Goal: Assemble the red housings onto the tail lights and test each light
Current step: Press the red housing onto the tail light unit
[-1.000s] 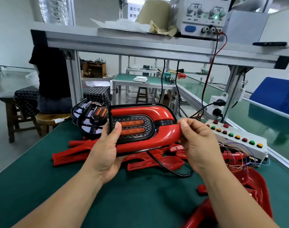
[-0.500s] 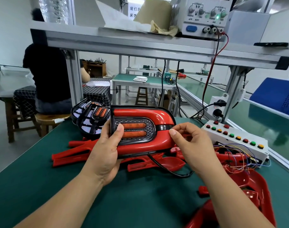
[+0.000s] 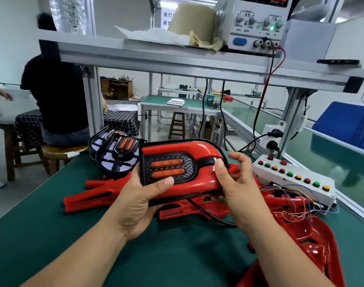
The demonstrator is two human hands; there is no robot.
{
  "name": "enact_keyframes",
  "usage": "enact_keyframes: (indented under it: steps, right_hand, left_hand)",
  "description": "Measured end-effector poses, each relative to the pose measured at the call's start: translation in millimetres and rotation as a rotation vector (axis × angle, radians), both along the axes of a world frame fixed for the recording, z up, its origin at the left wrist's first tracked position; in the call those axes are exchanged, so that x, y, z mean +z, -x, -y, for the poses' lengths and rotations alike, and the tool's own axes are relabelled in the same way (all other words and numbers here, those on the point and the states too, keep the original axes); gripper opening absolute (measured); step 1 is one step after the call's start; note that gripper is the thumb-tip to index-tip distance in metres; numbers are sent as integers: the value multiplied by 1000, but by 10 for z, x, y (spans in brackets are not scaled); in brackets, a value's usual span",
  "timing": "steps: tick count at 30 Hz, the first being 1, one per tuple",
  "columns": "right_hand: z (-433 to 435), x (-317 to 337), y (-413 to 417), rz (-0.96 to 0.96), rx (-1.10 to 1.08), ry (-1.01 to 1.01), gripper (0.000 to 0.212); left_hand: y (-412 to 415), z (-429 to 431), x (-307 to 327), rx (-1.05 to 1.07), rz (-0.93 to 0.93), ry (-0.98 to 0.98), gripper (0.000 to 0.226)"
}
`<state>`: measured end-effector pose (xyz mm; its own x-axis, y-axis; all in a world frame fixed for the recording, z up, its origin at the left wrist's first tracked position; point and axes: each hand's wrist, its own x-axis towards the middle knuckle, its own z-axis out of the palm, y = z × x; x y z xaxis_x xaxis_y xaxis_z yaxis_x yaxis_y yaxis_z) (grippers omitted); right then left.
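Observation:
I hold a tail light (image 3: 168,169) with a red housing (image 3: 197,151) fitted around its black lens and two orange bars, lifted above the green mat. My left hand (image 3: 139,201) grips its lower left side, thumb on the lens. My right hand (image 3: 234,187) pinches the housing's right end, thumb on top, fingers underneath. A black cable (image 3: 206,214) trails from the light down to the mat. Several loose red housings (image 3: 94,195) lie on the mat beneath. Bare tail lights (image 3: 117,150) are stacked behind at the left.
A white test box with coloured buttons (image 3: 290,177) and loose wires sits at the right. Red trays (image 3: 309,237) lie at the lower right. A power supply (image 3: 257,23) stands on the upper shelf (image 3: 177,59). A person in black sits at the far left.
My right hand slid from the housing's far right tip inward and now pinches the right end from above and below. The light sits slightly lower and closer.

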<state>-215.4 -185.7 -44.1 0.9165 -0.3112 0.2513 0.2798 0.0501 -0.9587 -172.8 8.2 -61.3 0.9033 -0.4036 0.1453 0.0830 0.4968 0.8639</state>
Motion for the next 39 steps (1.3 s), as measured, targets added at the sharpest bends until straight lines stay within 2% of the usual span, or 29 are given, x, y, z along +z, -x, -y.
enact_keyframes:
  steps: [2,5,9,14,24,27,30,34,39]
  right_hand:
    - [34,24,26,32,113,21,48]
    - [86,35,56,40,266,92,52]
    - [84,45,60,60,217,142,38]
    - [126,45,48,64,225,170,42]
    - [153,-8,-6,-22,225,-47,26]
    - [158,-35,-22,-90,230,-125,38]
    - [176,-14,-12,-148,310,-239,50]
    - [190,11,18,-139,469,-332,37]
    - [192,32,18,-39,392,-248,42]
  left_hand:
    - [-18,2,-4,24,-15,27,64]
    - [-68,-42,11,52,-76,91,64]
    - [-65,-87,39,39,-37,48,67]
    - [-45,-120,65,12,35,7,68]
    - [-6,-92,57,11,150,-49,75]
    - [6,-83,62,25,196,-64,79]
    - [15,-67,64,38,241,-71,83]
    - [3,-74,64,23,230,-60,82]
    - [-1,-116,90,-46,313,-283,72]
